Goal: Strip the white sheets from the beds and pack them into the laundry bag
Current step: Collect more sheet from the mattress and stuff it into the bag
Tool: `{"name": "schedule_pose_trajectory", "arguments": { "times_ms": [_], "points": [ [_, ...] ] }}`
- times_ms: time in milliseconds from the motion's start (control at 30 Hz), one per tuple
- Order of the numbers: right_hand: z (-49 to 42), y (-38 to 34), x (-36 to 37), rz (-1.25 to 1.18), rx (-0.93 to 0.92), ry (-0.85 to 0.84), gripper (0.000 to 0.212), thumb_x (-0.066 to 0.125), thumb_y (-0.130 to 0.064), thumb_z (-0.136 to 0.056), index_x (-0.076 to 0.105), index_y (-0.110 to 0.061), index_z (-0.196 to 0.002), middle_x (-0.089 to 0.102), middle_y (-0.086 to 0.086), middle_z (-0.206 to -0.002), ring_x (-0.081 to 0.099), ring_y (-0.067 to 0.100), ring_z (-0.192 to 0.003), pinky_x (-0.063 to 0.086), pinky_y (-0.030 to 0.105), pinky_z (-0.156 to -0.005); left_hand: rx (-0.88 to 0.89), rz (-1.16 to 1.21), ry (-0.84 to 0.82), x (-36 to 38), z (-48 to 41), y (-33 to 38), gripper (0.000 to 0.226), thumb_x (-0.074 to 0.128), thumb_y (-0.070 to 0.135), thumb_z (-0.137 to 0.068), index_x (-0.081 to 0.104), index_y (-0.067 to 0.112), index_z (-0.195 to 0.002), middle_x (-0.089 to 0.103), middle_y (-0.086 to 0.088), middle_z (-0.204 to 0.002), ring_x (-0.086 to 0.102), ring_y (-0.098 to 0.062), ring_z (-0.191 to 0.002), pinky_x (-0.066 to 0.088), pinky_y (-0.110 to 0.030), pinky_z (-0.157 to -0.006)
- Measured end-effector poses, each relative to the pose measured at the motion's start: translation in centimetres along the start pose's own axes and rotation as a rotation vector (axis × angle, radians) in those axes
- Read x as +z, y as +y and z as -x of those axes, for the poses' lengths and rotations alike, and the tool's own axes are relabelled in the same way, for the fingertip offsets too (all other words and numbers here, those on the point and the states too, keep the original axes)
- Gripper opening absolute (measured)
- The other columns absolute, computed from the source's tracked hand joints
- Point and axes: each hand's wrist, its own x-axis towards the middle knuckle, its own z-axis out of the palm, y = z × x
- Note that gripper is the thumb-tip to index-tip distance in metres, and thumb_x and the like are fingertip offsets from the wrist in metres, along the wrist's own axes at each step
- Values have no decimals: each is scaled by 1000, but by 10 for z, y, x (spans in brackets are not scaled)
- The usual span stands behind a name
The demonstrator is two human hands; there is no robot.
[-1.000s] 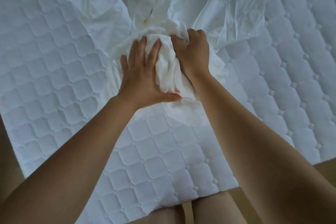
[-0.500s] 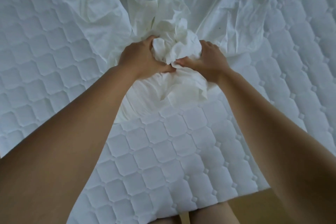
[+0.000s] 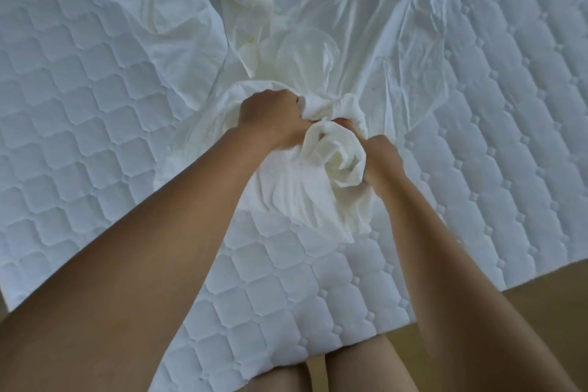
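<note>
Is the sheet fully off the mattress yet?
No: left hand and right hand grip a bunch, but most of the sheet lies spread on the mattress.

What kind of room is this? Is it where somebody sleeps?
Most likely a bedroom. There is a bare quilted mattress with a crumpled white sheet lying on it, which the left hand and right hand grip in a bunch. A brownish floor shows beside it.

One head-worn wide-angle view, forward and steeply down, close over the quilted mattress (image 3: 79, 143).
</note>
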Motion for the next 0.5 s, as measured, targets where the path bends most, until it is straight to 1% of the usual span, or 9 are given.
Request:
{"name": "schedule_pose_trajectory", "arguments": {
  "times_ms": [67,133,200,233,267,333,400,433,500],
  "points": [
    [1,-5,-11,45,52,-39,68,49,-72,-79,58,-10,-106,56,3,-74,58,23,-71,46,30,-65,-34,-10,-20,1,-2,4,50,54,61,-85,56,13,-99,58,-7,-96,53,-27,-89,37,-32,-75],
    [-4,-16,-25,22,-45,135,66,47,-65,-86,58,-9,-117,63,7,-86,61,25,-80,46,29,-71,-115,16,-27,-1,-10,8,44,55,44,-89,55,8,-115,60,-12,-113,56,-32,-107,39,-38,-88],
    [4,-28,-36,-190,-288,433,57,48,-56,-91,53,-10,-124,63,6,-107,59,22,-102,38,25,-81,-177,41,-41,-5,-20,10,34,53,29,-90,53,12,-119,58,-11,-118,54,-33,-114,38,-41,-97],
    [15,-33,-37,-300,-477,533,53,52,-52,-90,51,-13,-126,60,2,-112,56,18,-106,36,22,-83,-182,56,-52,-6,-25,10,27,54,25,-88,52,15,-113,58,-9,-111,54,-33,-113,38,-41,-98],
    [26,-35,-32,-321,-664,552,54,55,-50,-87,50,-15,-128,55,-2,-115,53,15,-109,36,21,-88,-178,73,-62,-6,-31,11,21,54,24,-86,51,18,-105,57,-7,-102,56,-32,-109,40,-41,-96],
    [29,-28,-12,-106,-853,419,62,58,-52,-84,47,-18,-134,46,-1,-127,43,17,-120,31,26,-99,-194,97,-74,-6,-41,15,16,54,27,-84,50,18,-97,55,-2,-91,58,-29,-100,42,-39,-91],
    [10,-14,7,125,-791,236,58,52,-51,-89,42,-24,-139,32,5,-148,26,25,-137,26,36,-108,-275,84,-94,-8,-45,17,28,52,40,-85,55,19,-103,55,1,-85,57,-25,-88,42,-35,-85],
    [1,-10,11,142,-747,181,51,48,-47,-93,41,-26,-139,25,5,-154,18,27,-141,25,41,-111,-295,92,-102,-8,-46,16,40,50,50,-85,55,18,-109,55,1,-86,56,-24,-86,43,-35,-85],
    [-19,-13,11,68,-695,120,45,44,-41,-96,41,-27,-139,24,1,-154,20,25,-141,27,38,-109,-269,176,-96,-5,-48,8,66,45,69,-83,53,17,-122,58,-1,-100,56,-27,-96,44,-37,-90]
  ]
}}
